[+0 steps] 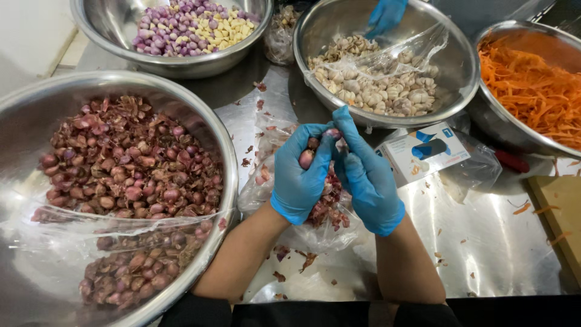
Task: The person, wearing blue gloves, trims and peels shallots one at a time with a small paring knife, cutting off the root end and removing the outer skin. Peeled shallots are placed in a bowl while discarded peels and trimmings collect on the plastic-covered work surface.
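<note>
Two gloved hands meet mid-table: our left hand point(299, 175) curls tight around a shallot point(307, 158), our right hand point(366, 178) pinches its tip. We judge peeling underway; next, skin drops onto the plastic bag point(266, 181).

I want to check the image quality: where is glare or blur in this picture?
Head view: glare on the steel table and on the left bowl's rim; both hands, left hand and right hand, and the shallot look sharp; straight edges bend slightly near the corners.
</note>
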